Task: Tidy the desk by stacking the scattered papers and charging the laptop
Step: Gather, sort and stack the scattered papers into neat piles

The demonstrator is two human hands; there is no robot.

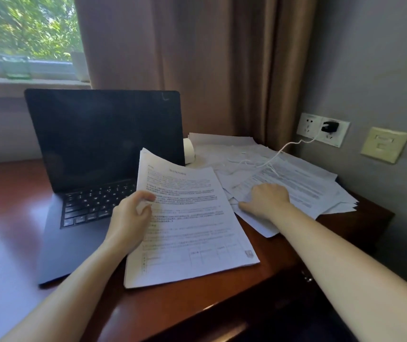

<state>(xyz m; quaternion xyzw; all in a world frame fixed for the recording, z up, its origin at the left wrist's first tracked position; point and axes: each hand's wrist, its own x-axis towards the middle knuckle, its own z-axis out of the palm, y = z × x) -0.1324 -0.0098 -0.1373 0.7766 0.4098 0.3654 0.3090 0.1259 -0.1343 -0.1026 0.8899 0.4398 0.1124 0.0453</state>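
Two hands [128, 219] [267, 201] on thin white rectangular sheets [192, 230]; glossy wooden desk [5, 188]

The left hand [129, 218] is gripping a stack of printed white paper sheets [192, 230] at its left edge, thumb on top. The stack is overlapping the right side of an open dark laptop [103, 134] towards the front of the reddish-brown wooden desk [222, 287]. The right hand [267, 199] is resting palm down on loose white printed sheets [308, 183] that are spreading over the desk's far right corner. A thin white cable [281, 151] is trailing across them from a black charger plug [328, 126] sitting in a white wall socket [308, 123].
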